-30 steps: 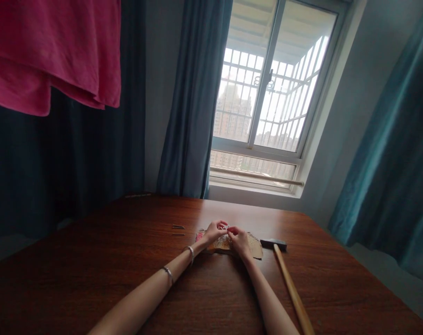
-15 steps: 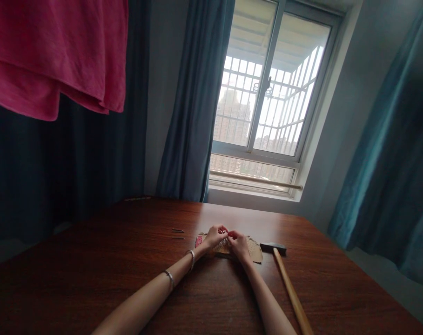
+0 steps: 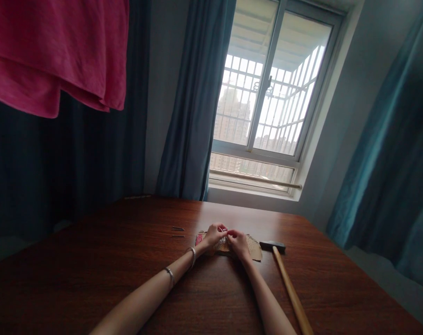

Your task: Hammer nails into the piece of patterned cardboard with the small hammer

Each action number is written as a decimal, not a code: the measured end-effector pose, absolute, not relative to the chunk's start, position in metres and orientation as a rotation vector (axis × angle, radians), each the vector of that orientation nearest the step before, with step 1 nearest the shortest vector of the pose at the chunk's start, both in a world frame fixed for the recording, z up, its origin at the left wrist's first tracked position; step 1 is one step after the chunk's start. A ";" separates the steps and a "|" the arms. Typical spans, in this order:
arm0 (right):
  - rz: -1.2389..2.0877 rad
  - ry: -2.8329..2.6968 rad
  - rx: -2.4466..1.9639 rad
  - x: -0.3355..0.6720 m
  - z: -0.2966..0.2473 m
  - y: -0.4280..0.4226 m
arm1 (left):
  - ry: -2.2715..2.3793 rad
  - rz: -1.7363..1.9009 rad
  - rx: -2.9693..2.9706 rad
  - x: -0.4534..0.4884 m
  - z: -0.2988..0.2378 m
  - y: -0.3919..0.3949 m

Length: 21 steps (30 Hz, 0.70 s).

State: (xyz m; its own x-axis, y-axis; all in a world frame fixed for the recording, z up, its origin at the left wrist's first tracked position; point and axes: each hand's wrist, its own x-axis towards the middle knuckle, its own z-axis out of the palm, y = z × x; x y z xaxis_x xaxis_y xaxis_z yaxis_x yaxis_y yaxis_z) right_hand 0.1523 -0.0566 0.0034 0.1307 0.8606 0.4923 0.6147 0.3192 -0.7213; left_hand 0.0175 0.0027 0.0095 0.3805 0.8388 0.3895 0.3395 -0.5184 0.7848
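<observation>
Nearest is the hammer [image 3: 291,289], handle toward us on the worktop [image 3: 110,265], head right by the cardboard [image 3: 256,251]; can't tell if they touch. The cardboard's lying under both hands, left [image 3: 215,235] and right [image 3: 238,243], fingertips drawn in close together above it. Too small to see what they're pinching, if anything. I'd guess the cardboard's light, stiffish but easy to crease, not slippery; hold it by the outer edges. A few nails [image 3: 178,229], I think, lie off left; the window's [image 3: 272,111] beyond.
</observation>
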 end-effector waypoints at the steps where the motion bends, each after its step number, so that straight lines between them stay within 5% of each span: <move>1: 0.302 -1.573 -1.387 0.152 0.004 -0.057 | 1.019 1.064 2.039 0.018 0.009 0.003; 16: -0.032 -1.522 -1.829 0.237 0.074 -0.127 | 1.074 1.064 2.075 0.019 0.007 0.003; 21: -0.147 -1.242 -2.176 0.277 0.030 -0.222 | 1.067 1.065 2.062 0.019 0.008 0.002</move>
